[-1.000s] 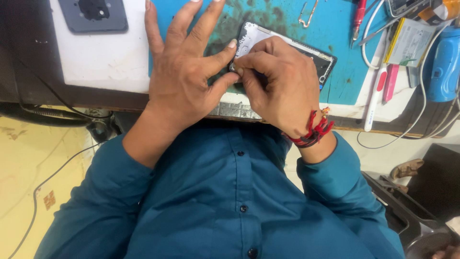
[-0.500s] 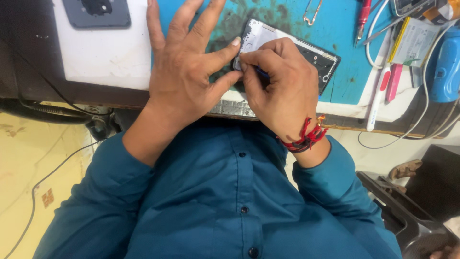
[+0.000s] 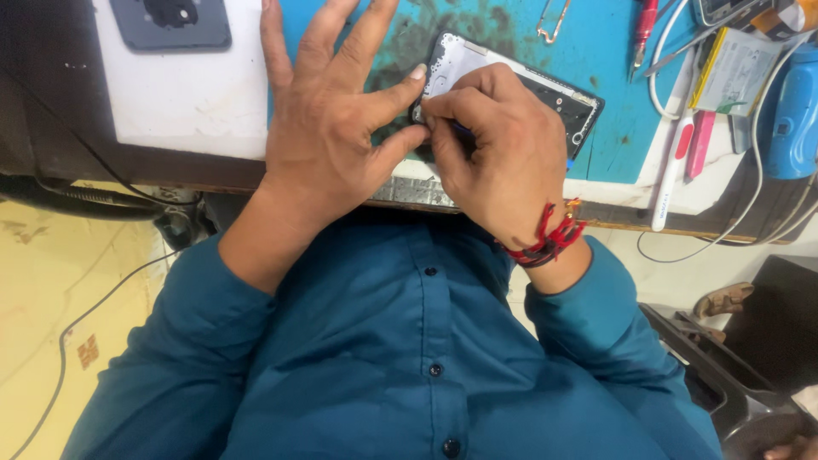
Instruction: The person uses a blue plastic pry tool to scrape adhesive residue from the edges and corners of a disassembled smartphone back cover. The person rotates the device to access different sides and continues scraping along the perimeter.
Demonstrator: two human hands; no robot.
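Note:
An opened phone (image 3: 545,89), dark-framed with a white inner panel, lies on a teal work mat (image 3: 613,77) at the bench edge. My left hand (image 3: 328,128) rests flat on the mat with fingers spread, its thumb and forefinger pinching the phone's near corner. My right hand (image 3: 503,149), with a red thread band at the wrist, is curled over the phone's lower side, fingertips closed on a small dark tool that is mostly hidden.
A grey square pad (image 3: 175,21) lies on a white board (image 3: 179,102) at the left. Metal tweezers (image 3: 554,17), a red-handled tool (image 3: 643,30), a flat battery pack (image 3: 733,72), a white pen (image 3: 673,166), a blue device (image 3: 792,111) and cables crowd the right.
The right hand has shifted slightly left toward the phone's near corner, closer to the left thumb. The left hand stays spread in place.

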